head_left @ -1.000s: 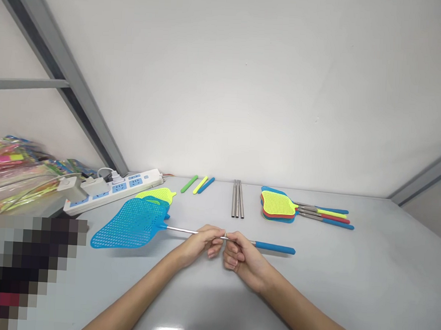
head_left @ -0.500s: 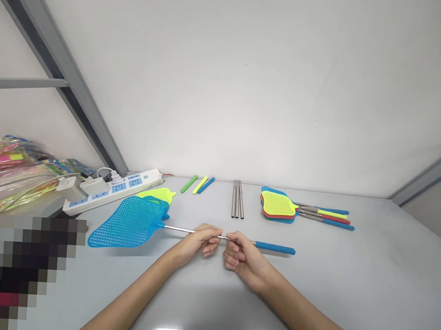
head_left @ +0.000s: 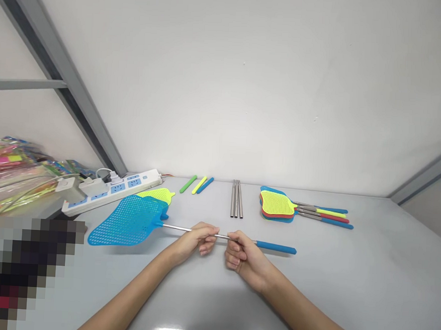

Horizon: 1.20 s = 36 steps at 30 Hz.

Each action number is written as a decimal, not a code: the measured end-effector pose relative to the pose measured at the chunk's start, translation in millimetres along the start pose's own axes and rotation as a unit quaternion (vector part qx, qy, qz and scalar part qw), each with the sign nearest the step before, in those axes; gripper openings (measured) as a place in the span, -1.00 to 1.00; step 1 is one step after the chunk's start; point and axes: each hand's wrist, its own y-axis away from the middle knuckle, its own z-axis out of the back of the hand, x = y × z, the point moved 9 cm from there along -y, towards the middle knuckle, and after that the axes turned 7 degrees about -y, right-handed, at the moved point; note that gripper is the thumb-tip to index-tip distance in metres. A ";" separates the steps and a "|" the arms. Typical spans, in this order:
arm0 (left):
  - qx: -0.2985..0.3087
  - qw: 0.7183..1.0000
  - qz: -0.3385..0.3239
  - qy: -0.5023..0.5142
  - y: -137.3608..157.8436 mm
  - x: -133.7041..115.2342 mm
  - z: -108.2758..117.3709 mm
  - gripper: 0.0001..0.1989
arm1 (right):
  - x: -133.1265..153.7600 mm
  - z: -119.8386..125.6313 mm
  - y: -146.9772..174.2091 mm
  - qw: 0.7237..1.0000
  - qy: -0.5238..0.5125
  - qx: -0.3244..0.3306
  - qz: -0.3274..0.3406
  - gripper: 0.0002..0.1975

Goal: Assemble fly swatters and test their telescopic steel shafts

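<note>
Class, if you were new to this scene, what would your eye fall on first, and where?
First comes the big blue mesh swatter head, left of centre, on a metal rod held by the left hand and right hand. Then the stack of colourful swatters draws the eye, farther back on the right.

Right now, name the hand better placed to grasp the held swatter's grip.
Probably the right hand: it holds the rod close to the grip, while the left hand is nearer the mesh.
</note>
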 end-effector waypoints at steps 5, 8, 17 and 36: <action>-0.008 1.000 -0.010 0.008 -2.5 1.5 -0.1 -0.66 | 0.9 -0.9 -1.1 1.000 -0.004 0.013 0.006 -0.70; -0.017 1.000 -0.008 0.001 -2.8 2.8 0.5 -0.64 | -0.1 -2.6 -1.5 1.000 0.013 0.028 0.005 -0.70; -0.042 0.997 -0.017 -0.058 -0.1 2.0 0.1 -0.61 | -4.1 -7.1 -0.4 0.996 0.058 0.061 -0.001 -0.64; -0.124 0.974 -0.081 -0.170 5.0 -9.1 -9.8 -0.63 | -8.2 -9.2 -2.0 0.996 0.066 0.050 0.018 -0.55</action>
